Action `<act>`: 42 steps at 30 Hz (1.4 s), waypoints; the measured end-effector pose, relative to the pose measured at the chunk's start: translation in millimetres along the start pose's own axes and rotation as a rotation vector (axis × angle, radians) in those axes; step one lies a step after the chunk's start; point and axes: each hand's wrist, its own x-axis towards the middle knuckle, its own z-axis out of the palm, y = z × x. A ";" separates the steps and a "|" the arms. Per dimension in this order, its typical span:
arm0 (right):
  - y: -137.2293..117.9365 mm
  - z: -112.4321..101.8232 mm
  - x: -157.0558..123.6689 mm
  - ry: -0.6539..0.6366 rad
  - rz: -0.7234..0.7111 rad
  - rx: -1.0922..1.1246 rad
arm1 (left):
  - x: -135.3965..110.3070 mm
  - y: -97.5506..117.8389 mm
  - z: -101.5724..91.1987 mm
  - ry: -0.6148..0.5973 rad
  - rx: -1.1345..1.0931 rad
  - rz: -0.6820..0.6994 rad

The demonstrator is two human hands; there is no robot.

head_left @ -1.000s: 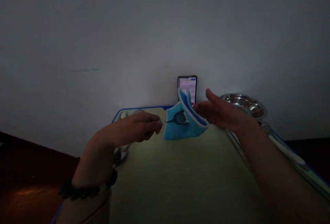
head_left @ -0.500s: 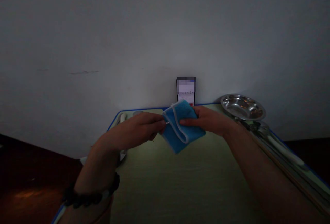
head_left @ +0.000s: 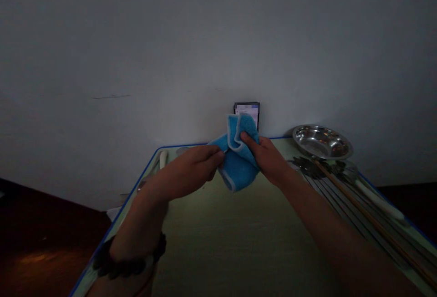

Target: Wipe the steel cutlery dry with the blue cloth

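A blue cloth (head_left: 241, 167) with a white hem is bunched up above the far half of the table. My right hand (head_left: 269, 156) grips it from the right, thumb pressed on a fold. On the cloth's left side, my left hand (head_left: 196, 167) is closed in a pinch. A thin pale sliver shows at its fingertips against the cloth; the rest is hidden, so its kind cannot be made out. Behind the cloth, a phone (head_left: 251, 119) with a lit screen leans on the wall, partly covered.
The green table (head_left: 246, 242) has a blue edge and meets a grey wall. A shiny metal bowl (head_left: 316, 142) sits at the back right. Below it lie dark-headed utensils with long thin handles and a white-handled utensil (head_left: 378, 201). Another white handle (head_left: 163, 158) lies back left.
The cloth has been raised and bunched, now covering more of the phone. My right hand has shifted left and turned, uncovering the utensils. My left hand has moved slightly right and up.
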 end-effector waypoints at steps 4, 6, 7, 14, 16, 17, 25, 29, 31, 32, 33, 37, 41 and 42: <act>-0.7 -1.6 0.8 0.082 -0.011 -0.061 | 1.0 6.3 7.1 0.040 0.051 0.022; -2.7 -3.7 0.5 0.083 -0.027 -0.073 | 1.5 9.5 10.7 0.041 0.058 0.029; -3.5 -4.6 0.4 0.088 -0.032 -0.074 | 2.1 10.8 12.6 0.035 0.060 0.030; 1.2 -5.2 -2.4 0.171 -0.005 0.049 | 4.1 15.9 23.7 -0.001 0.045 0.004; 7.9 -5.3 -10.6 0.164 0.019 0.105 | 0.1 15.1 30.3 -0.010 0.013 0.001; 12.9 -5.4 -16.8 0.168 0.036 0.129 | -3.1 13.7 36.3 -0.015 -0.020 -0.001; 60.7 -0.2 -79.1 0.243 0.210 0.202 | -43.5 -17.2 124.1 -0.185 -0.814 -0.230; 60.5 1.5 -83.4 0.222 0.210 0.186 | -56.0 -23.0 131.0 -0.166 -0.848 -0.220; 59.0 0.8 -81.0 0.247 0.241 0.274 | -59.5 -22.3 125.4 -0.157 -0.754 -0.185; 58.7 0.4 -79.6 0.253 0.262 0.339 | -61.0 -21.9 122.4 -0.147 -0.665 -0.151; 58.7 -0.1 -78.4 0.253 0.283 0.402 | -62.4 -21.7 119.9 -0.131 -0.540 -0.105; 58.5 -1.4 -76.4 0.235 0.363 0.511 | -66.4 -23.7 117.6 -0.127 -0.055 0.042; 57.4 -2.1 -79.2 0.208 0.376 0.398 | -67.7 -24.8 120.5 -0.095 0.057 0.028; 57.3 -2.4 -80.1 0.187 0.359 0.345 | -68.0 -24.4 120.8 -0.082 0.058 0.025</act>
